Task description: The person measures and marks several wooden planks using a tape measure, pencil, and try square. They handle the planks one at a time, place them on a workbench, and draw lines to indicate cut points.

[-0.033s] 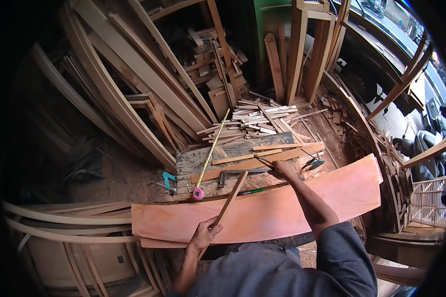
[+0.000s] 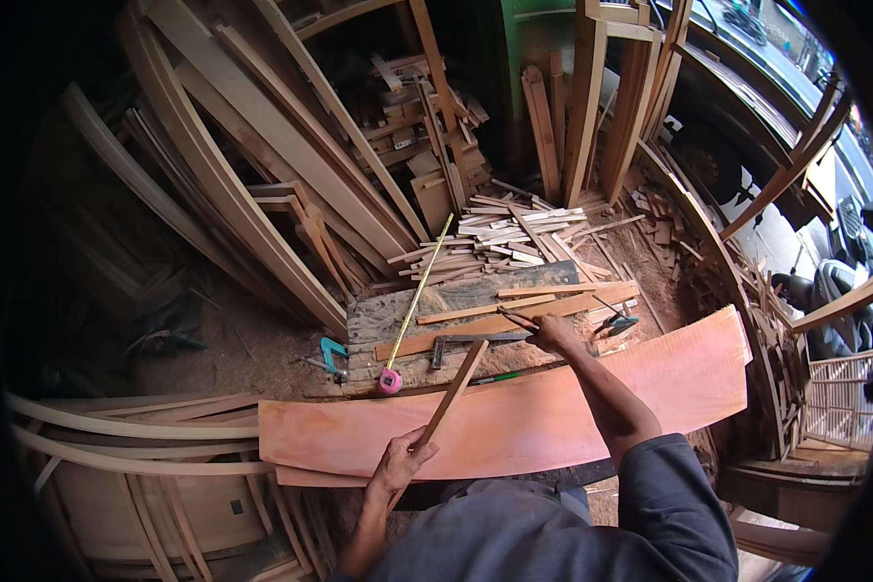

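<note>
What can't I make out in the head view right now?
All in the head view:
Strip: middle hidden by the left hand.
L-shaped tool: right end seems hidden by the right hand.
Slim thing by that hand: too small to identify.
Tape measure: any marks too small to read.
Shirt: cut off by the lower edge.

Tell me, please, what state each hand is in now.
Left hand: closed around a wooden strip.
Right hand: closed, apparently on a thin dark item; its kind cannot be told.

Left hand curled into a grip, right hand stretched farther forward, apparently clenched
</note>
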`<state>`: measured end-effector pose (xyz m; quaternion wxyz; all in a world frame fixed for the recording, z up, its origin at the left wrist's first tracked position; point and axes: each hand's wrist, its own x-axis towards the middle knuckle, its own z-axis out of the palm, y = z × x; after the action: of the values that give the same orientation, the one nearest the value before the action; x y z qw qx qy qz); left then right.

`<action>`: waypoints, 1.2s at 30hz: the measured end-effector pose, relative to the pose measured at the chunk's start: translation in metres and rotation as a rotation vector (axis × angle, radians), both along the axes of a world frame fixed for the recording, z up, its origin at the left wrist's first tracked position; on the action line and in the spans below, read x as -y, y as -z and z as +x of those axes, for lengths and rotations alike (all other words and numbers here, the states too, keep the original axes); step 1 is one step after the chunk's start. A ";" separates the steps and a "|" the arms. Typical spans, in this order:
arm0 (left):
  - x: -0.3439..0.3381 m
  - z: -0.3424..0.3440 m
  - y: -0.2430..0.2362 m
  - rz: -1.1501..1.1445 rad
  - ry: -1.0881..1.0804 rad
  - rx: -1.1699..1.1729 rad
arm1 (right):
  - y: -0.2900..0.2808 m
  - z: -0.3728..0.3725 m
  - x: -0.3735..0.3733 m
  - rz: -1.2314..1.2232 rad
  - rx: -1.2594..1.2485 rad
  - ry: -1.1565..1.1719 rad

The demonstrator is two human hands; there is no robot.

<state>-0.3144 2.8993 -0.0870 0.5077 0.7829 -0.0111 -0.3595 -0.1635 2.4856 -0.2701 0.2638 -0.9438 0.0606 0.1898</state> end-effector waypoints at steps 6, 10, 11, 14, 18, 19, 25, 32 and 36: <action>0.010 0.022 -0.020 0.260 0.003 0.223 | 0.027 0.022 -0.013 -0.159 0.134 -0.045; 0.007 0.043 -0.025 0.492 0.136 0.154 | -0.031 0.009 -0.041 0.273 0.366 0.088; 0.011 0.048 -0.024 0.538 0.218 0.195 | -0.049 -0.001 -0.049 0.309 0.500 -0.064; 0.029 0.061 -0.027 0.611 0.429 0.302 | -0.098 -0.050 -0.078 0.290 0.549 -0.485; 0.070 0.082 -0.041 0.588 0.581 0.472 | -0.115 -0.093 -0.085 0.296 0.158 -0.455; 0.079 0.086 -0.045 0.602 0.619 0.457 | -0.112 -0.101 -0.080 0.322 0.052 -0.314; 0.106 0.084 -0.049 0.356 0.391 0.888 | -0.086 -0.140 -0.070 0.757 -0.035 0.252; 0.063 0.047 -0.010 0.314 0.187 0.659 | -0.068 -0.108 -0.087 1.035 -0.071 0.740; 0.036 0.007 0.030 0.396 0.122 0.505 | -0.049 -0.058 -0.086 1.060 -0.100 1.009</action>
<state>-0.3074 2.8634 -0.1166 0.3045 0.9287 -0.1136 -0.1788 -0.2213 2.5721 -0.2214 0.7371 -0.5370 0.3998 0.0918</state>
